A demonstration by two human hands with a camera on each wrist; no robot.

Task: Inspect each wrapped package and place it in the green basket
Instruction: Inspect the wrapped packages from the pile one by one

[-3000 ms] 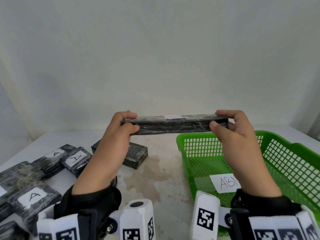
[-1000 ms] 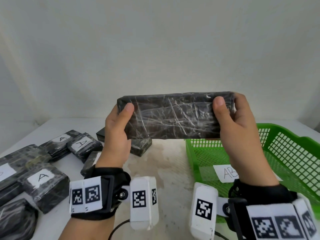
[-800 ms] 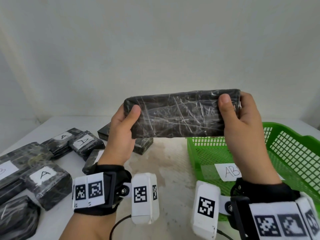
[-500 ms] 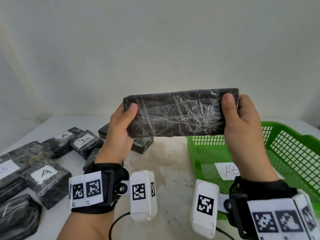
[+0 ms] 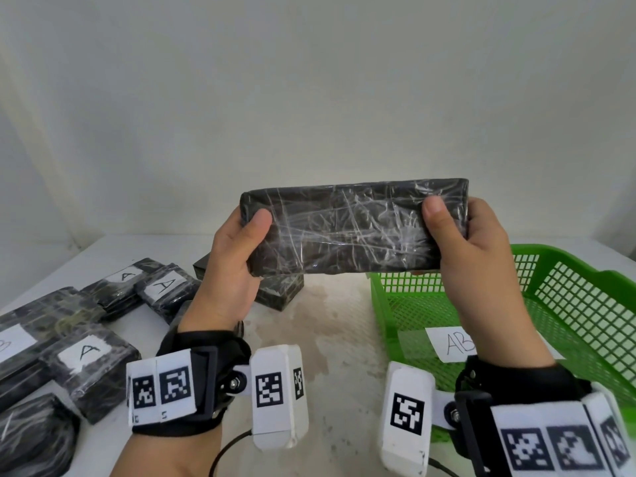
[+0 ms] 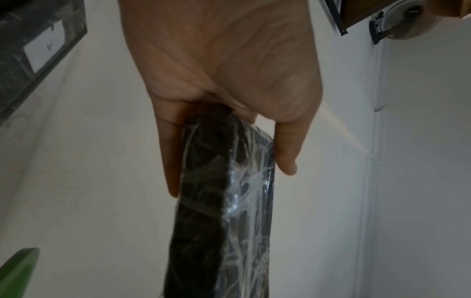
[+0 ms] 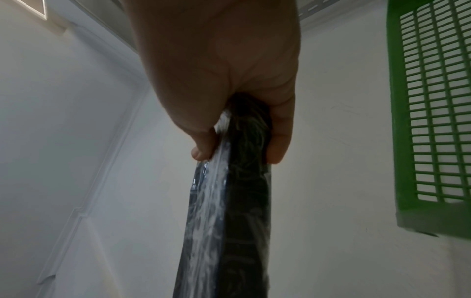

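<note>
A long black package wrapped in clear film (image 5: 347, 228) is held up in the air, its broad face toward me, above the table and the basket's left rim. My left hand (image 5: 237, 256) grips its left end, thumb on the front face; the left wrist view shows the package (image 6: 224, 201) pinched between thumb and fingers. My right hand (image 5: 471, 242) grips the right end the same way, and the package (image 7: 234, 201) runs edge-on in the right wrist view. The green basket (image 5: 578, 304) sits at the right with a paper label "AB" (image 5: 454, 342) inside.
Several more black wrapped packages with white "A" labels (image 5: 86, 352) lie on the left of the white table. Another dark package (image 5: 278, 290) sits behind my left hand. The stained table middle (image 5: 330, 332) lies between pile and basket. A wall stands close behind.
Three seconds ago the package lay flat and edge-on to me; it has been tipped up so its broad face shows. Over the last second it shifted slightly right, both hands still holding.
</note>
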